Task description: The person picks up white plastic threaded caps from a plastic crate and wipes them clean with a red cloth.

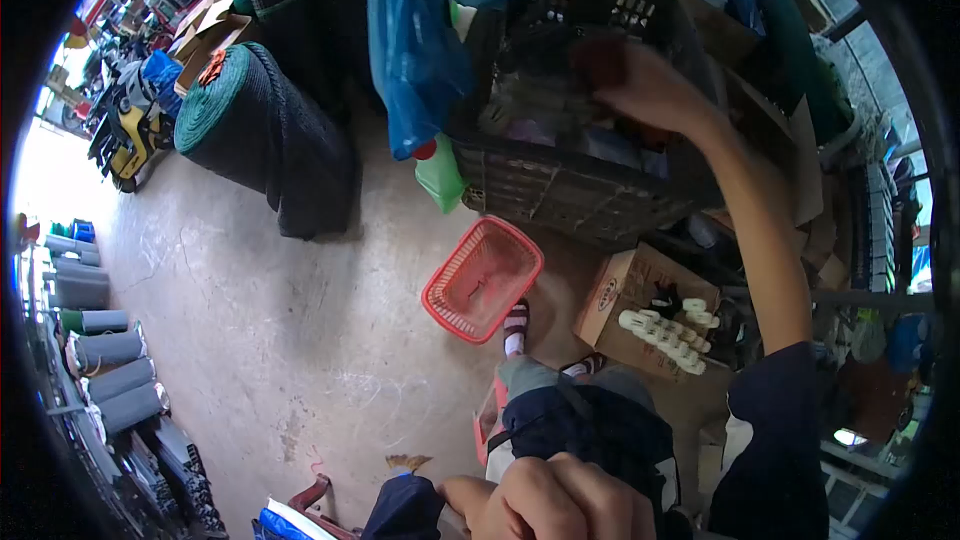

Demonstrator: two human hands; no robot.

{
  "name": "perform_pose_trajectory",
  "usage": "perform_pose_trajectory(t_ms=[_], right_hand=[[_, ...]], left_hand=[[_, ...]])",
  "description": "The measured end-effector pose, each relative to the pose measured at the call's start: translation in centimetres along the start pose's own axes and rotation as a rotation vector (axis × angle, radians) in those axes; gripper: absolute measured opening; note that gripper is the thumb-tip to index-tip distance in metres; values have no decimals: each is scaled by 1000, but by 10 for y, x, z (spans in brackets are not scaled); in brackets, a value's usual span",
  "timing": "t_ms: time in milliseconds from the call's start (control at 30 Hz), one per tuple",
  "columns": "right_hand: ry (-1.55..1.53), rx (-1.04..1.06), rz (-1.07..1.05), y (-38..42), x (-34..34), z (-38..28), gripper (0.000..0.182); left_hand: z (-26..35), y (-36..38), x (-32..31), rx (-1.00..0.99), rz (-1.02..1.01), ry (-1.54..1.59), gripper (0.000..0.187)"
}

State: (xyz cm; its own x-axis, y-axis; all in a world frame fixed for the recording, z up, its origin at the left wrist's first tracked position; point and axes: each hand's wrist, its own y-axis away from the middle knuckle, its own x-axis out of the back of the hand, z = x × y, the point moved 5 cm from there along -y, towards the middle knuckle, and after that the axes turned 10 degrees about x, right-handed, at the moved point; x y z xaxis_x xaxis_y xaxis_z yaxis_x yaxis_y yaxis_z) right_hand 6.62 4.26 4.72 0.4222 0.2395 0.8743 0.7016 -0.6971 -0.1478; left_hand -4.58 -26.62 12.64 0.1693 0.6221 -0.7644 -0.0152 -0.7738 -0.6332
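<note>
My right hand (650, 88) reaches over a large black plastic crate (560, 180). A dark reddish object (603, 62) is at its fingers, blurred by motion, so its kind cannot be made out. Inside the crate lie clear and pale plastic-wrapped items, partly hidden by shadow. Close to the camera, my left hand (560, 505) is curled in front of my body, and whatever it grips is hidden. A red plastic basket (440, 292) rests on the floor by my foot, with only small bits visible in it.
Blue plastic sheeting (410, 50) hangs over the crate's left side, above a green bag (440, 178). A cardboard box (610, 290) with cream plastic parts (665, 335) stands right of my feet. Rolls of dark netting (270, 130) stand left; grey rolls (110, 350) line the far left.
</note>
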Motion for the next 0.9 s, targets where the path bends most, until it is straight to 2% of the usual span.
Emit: perform_pose_trajectory(t_ms=[33, 100, 200, 267, 333, 400, 467, 533, 567, 633, 700, 800, 900], right_hand=[[-9, -128, -172, -14, -21, 9, 40], [124, -48, -539, -31, -64, 16, 47], [196, -168, -802, -26, -128, 64, 47], [-66, -438, -826, -11, -151, 87, 45], [-193, -538, -867, -1, -154, 68, 43], [-175, -461, -910, -6, -138, 41, 42], [-46, -36, -874, -3, -159, 91, 43], [86, 263, -867, -9, -166, 98, 41], [152, 341, -884, -7, -171, 100, 39], [203, 335, -896, -11, -167, 89, 38], [168, 169, -880, -19, -155, 79, 43], [28, -16, -602, -16, -95, 34, 45], [-202, -205, -543, -17, -55, 29, 62]], left_hand=[[7, 1, 0, 14, -18, -28, 13], [16, 1, -2, 15, -24, -67, 12], [23, 0, -5, 9, -26, -79, 12], [26, 1, -6, 1, -25, -83, 12], [30, 1, -5, -7, -13, -81, 13], [31, 0, -3, -8, -19, -83, 13], [30, 0, -4, -1, -32, -86, 13], [31, -2, -3, -1, -49, -105, 13], [31, -2, -4, -3, -59, -114, 13], [31, -3, -6, 0, -72, -133, 13], [28, -3, -8, -1, -92, -140, 13], [20, -3, -10, -33, -136, -150, 14], [21, -7, -8, -43, -205, -214, 16]])
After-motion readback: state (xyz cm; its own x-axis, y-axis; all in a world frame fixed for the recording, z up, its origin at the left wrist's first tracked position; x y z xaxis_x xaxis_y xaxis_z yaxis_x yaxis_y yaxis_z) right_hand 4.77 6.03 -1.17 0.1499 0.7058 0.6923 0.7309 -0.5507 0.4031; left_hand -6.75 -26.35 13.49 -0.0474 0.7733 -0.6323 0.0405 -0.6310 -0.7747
